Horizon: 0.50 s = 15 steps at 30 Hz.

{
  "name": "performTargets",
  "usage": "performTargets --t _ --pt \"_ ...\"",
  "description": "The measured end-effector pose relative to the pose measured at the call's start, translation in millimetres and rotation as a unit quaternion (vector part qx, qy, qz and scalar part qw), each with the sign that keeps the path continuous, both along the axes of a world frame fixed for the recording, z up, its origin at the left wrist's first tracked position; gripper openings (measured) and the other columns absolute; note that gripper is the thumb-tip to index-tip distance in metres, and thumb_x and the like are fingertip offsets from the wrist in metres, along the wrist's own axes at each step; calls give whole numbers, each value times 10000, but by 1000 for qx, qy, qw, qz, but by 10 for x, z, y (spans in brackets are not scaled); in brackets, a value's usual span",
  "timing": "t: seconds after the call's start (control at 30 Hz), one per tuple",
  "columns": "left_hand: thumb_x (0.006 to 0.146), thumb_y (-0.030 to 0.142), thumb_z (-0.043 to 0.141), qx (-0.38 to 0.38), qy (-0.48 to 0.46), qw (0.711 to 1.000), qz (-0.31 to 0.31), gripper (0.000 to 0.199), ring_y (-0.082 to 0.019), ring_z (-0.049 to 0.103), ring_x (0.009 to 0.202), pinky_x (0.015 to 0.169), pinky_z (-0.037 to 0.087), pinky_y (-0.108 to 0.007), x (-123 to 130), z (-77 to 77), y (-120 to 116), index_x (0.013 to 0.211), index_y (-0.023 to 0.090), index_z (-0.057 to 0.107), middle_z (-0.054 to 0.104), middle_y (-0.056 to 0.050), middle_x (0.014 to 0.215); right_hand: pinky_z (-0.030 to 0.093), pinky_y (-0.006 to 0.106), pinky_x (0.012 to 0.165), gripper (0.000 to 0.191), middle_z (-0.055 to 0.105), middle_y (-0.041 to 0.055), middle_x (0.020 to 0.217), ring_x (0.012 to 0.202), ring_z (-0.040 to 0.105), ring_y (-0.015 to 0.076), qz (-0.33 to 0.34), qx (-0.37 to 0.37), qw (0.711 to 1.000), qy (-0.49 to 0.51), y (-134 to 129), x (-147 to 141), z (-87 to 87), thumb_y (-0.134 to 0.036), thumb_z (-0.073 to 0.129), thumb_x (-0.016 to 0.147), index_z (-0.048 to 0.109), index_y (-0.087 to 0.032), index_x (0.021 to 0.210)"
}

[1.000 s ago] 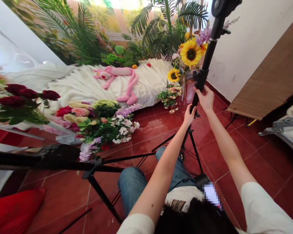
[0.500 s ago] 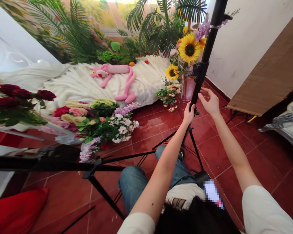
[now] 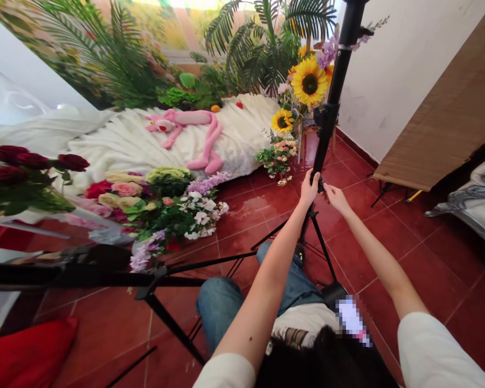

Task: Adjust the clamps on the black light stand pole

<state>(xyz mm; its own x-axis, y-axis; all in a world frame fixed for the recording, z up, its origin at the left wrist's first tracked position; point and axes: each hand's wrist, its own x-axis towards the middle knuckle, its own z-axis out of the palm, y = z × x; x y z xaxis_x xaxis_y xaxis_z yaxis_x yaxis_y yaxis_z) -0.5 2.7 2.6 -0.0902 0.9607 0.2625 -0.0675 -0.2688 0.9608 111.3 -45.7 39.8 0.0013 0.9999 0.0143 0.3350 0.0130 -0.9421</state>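
A black tripod stand rises from the red tiled floor, its pole leaning toward the upper right. My left hand is wrapped round the pole's lower section. Just right of the pole, my right hand pinches at a small black knob on the stand's lower collar. Its fingertips partly hide the knob. A second black clamp sits higher on the pole. The stand's legs spread out below my hands, near my jeans.
Another black stand crosses the lower left. Bouquets and a pink plush toy on white cloth lie ahead. Sunflowers stand behind the pole. A brown panel and an ornate silver-edged seat are at right.
My right hand has moved down and closed its fingers at the knob beside the pole; it was open higher up. My left hand stays on the pole, slightly lower in view.
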Motion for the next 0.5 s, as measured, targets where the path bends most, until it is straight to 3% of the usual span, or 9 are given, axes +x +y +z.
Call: performTargets --t 0.07,0.13,0.2,0.27,0.37,0.43,0.5 --pt "938 561 516 -4 6 1000 5 454 -147 621 844 856 493 -279 0 14 -6 1211 207 601 668 -36 948 322 245 450 429 425 -38 502 415 328 108 7 -86 980 177 -11 -118 -35 -534 413 936 471 -224 646" --pt "948 533 516 -6 13 1000 15 421 -144 616 846 860 489 -274 -2 29 -14 1197 206 605 669 -37 960 286 230 426 375 322 -68 485 395 232 99 20 -109 943 312 -45 -233 -48 -449 395 944 382 -238 633" --pt "951 518 518 -9 15 1000 17 397 -143 613 841 852 488 -270 -6 46 -22 1183 209 608 669 -36 959 260 221 411 355 256 -80 489 398 170 102 18 -84 918 388 -74 -322 -49 -404 383 942 297 -245 637" --pt "947 514 528 -8 13 1000 17 384 -144 614 850 853 485 -264 -11 62 -29 1163 210 614 670 -38 957 232 218 402 355 229 -81 495 403 140 106 9 -66 913 402 -77 -366 -54 -401 353 947 250 -247 644" --pt "940 519 537 -3 5 1000 15 392 -144 617 859 860 480 -262 -16 70 -32 1161 206 617 669 -43 970 236 234 404 403 285 -66 480 392 190 112 8 -82 949 303 -54 -329 -81 -486 286 965 285 -255 634" --pt "933 537 542 -9 0 1000 7 412 -140 615 835 841 485 -264 -18 60 -25 1174 211 611 666 -39 960 299 253 437 485 403 -30 483 403 318 132 -32 -59 985 158 -65 -251 -105 -594 251 965 372 -254 640" --pt "924 555 547 -18 -4 1000 -5 427 -135 612 804 813 493 -263 -21 39 -12 1184 221 604 660 -29 933 379 275 524 555 550 23 561 502 496 175 -101 20 994 -26 -112 -158 -117 -682 258 950 474 -242 688"
